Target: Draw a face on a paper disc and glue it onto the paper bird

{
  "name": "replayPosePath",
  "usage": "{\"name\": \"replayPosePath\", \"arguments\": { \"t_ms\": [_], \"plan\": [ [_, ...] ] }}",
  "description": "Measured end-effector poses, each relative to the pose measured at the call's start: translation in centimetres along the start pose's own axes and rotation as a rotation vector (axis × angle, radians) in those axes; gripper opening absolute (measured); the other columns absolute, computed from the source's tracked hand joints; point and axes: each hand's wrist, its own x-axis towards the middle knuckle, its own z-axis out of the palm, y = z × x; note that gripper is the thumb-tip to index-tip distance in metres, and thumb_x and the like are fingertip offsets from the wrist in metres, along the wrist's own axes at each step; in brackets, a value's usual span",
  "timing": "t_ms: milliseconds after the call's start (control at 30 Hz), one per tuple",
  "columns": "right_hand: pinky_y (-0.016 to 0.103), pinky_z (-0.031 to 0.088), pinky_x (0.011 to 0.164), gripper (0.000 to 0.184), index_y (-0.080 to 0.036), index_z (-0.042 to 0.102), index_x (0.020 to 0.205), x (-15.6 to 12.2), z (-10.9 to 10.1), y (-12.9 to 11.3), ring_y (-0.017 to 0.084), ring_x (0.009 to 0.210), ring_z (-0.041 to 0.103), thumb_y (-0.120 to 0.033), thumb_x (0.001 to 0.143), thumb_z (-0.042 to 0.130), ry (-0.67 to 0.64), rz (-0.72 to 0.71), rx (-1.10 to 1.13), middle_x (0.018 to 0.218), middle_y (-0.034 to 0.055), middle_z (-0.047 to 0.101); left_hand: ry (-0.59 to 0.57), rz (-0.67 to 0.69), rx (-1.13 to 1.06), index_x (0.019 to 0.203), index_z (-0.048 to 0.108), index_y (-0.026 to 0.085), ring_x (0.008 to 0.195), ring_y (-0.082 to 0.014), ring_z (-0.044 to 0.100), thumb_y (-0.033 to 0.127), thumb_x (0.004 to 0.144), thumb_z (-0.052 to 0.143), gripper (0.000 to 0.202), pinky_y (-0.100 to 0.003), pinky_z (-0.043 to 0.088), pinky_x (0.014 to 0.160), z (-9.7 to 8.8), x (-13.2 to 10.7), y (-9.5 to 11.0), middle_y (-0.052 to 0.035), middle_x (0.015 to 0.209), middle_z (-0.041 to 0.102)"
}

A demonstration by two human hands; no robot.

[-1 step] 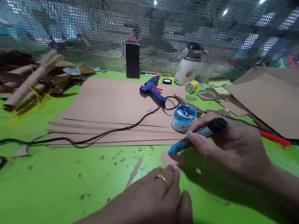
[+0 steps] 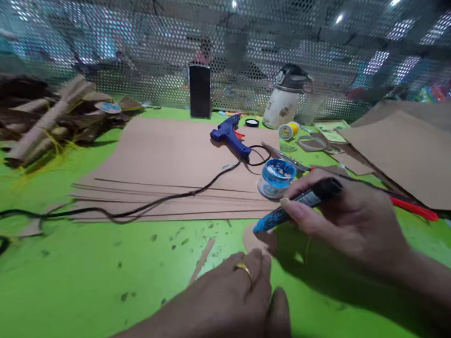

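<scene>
1. Tub (image 2: pixel 276 178), blue, white stuff at its top, sits beside our right hand (image 2: pixel 353 222).
2. That hand grips a pen (image 2: pixel 301 203).
3. Our left hand (image 2: pixel 234 297) presses flat on a small card (image 2: pixel 252 237) on the counter (image 2: pixel 82 282).

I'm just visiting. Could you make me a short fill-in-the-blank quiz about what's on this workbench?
The right hand grips a marker whose lower end is ____.
The left hand wears a ring coloured ____.
The glue gun lies ____ the cardboard sheets.
The table surface is ____.
Missing words: blue, gold, on, green.
</scene>
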Motion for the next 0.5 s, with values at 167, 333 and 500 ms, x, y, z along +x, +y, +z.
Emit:
{"name": "replayPosePath", "arguments": {
  "t_ms": [167,333,500],
  "plan": [
    [0.025,0.049,0.051,0.012,-0.023,0.058,0.075,0.1,0.2,-0.3,0.014,0.056,0.061,-0.023,0.083,0.067,0.02,0.036,0.041,0.061,-0.0024,0.062,-0.045,0.036,-0.031,0.112,0.061,0.017,0.115,-0.0299,0.055,0.024,0.088,0.047,0.028,-0.043,0.051,0.094,0.1,-1.2,0.2,-0.0134,0.124,0.061],
    [0.027,0.043,0.046,0.017,-0.025,0.058,0.068,0.0,0.3,0.0,0.014,0.049,0.056,-0.027,0.079,0.072,0.076,0.055,0.029,0.055,-0.0034,0.059,-0.008,0.054,-0.047,0.113,0.061,0.017,0.115,-0.0304,0.055,0.024,0.087,0.048,0.03,-0.043,0.051,0.093,0.3,-1.5,0.0,-0.0141,0.126,0.06],
    [0.027,0.039,0.044,0.022,-0.025,0.057,0.065,-0.3,0.4,0.4,0.014,0.049,0.053,-0.032,0.076,0.075,0.12,0.08,-0.007,0.055,-0.0034,0.058,-0.006,0.036,-0.054,0.112,0.061,0.017,0.112,-0.0302,0.057,0.025,0.087,0.047,0.03,-0.044,0.051,0.093,0.2,-1.2,0.0,-0.0149,0.124,0.061]
  ]
}}
